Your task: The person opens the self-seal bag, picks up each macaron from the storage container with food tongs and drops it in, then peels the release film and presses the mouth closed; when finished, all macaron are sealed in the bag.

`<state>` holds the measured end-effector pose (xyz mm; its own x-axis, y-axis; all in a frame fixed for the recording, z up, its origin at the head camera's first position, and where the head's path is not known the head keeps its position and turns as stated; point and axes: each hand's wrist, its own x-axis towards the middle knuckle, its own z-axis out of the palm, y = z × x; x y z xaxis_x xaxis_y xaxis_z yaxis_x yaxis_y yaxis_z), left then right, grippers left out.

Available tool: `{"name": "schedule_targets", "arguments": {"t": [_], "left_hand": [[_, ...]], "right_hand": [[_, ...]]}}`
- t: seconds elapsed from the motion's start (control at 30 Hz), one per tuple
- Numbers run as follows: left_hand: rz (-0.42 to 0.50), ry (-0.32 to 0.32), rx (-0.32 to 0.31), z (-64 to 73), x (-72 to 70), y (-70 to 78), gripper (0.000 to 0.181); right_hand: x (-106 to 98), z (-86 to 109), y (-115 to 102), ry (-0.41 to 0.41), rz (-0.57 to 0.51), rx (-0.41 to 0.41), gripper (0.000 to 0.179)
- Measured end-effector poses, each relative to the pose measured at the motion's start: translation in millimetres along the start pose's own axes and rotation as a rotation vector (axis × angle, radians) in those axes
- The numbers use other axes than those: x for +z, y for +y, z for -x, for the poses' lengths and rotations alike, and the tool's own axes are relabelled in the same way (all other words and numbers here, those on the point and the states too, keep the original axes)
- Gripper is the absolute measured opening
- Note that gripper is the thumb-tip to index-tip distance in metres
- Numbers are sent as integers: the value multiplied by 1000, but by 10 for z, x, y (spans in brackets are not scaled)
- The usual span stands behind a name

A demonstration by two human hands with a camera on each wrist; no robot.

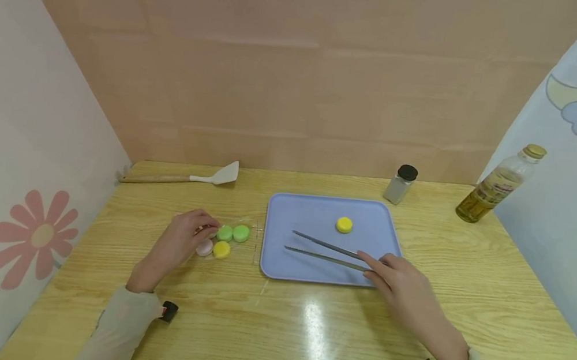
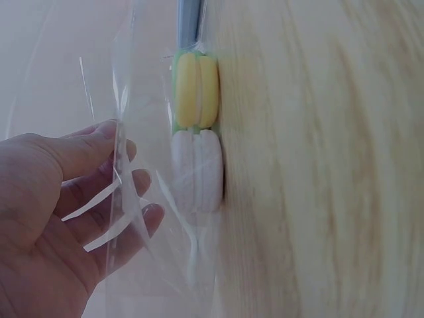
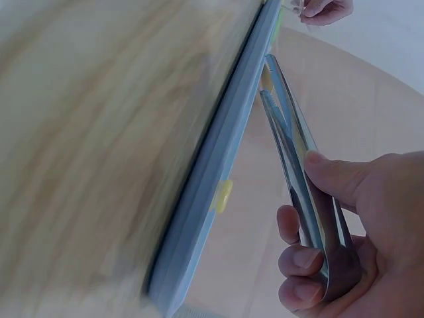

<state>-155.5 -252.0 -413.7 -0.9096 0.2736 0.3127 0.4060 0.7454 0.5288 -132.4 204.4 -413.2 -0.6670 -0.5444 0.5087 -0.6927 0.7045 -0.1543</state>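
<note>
My left hand (image 1: 185,239) pinches the edge of a clear plastic bag (image 2: 142,258) between thumb and fingers. Several macarons lie in the bag: two green ones, a yellow macaron (image 1: 221,249) and a pale pink macaron (image 2: 197,171) among them. In my right hand (image 1: 405,287) I grip metal tongs (image 3: 311,192), whose arms are spread apart with nothing between the tips. The tongs reach over the blue tray (image 1: 285,209). Another yellow macaron (image 1: 344,225) sits on that tray, behind the tongs.
A white spatula (image 1: 223,174) with a wooden handle lies at the back left of the table. Behind the tray's right corner stands a small black-capped jar (image 1: 399,186). An oil bottle (image 1: 496,185) is at the far right, by the side wall.
</note>
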Motion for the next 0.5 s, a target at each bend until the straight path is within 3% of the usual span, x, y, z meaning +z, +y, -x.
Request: {"name": "schedule_targets", "arguments": {"t": [0.5], "left_hand": [[22,-8,-15,11,22,-40,11]], "right_hand": [[-255,415,184,-15,42,134,55]]}}
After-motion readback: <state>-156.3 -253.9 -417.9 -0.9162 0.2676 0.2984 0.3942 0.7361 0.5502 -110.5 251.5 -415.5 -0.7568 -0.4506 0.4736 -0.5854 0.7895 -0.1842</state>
